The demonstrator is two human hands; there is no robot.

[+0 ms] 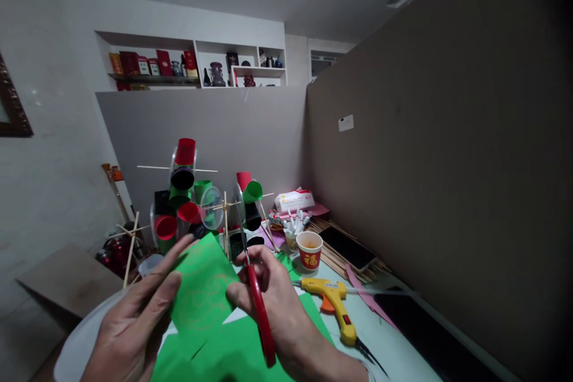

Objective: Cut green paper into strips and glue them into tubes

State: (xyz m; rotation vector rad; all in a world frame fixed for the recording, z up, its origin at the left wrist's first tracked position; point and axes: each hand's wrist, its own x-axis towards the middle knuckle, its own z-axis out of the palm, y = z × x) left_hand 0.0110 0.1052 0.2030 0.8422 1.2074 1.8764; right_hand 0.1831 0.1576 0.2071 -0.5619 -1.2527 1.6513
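While your left hand [134, 319] had its fingers nearly closed on the green paper piece [203, 292], your right hand [277, 292] curled around the red-handled scissors [261, 313], blades pointing up and away from you. That paper stood tilted above a larger green sheet [224, 358] on the bench [380, 355]; 1 yellow glue gun [333, 296] lay to the right.

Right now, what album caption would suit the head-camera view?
Green paper piece in the left hand, red-handled scissors in the right hand, yellow glue gun nearby.
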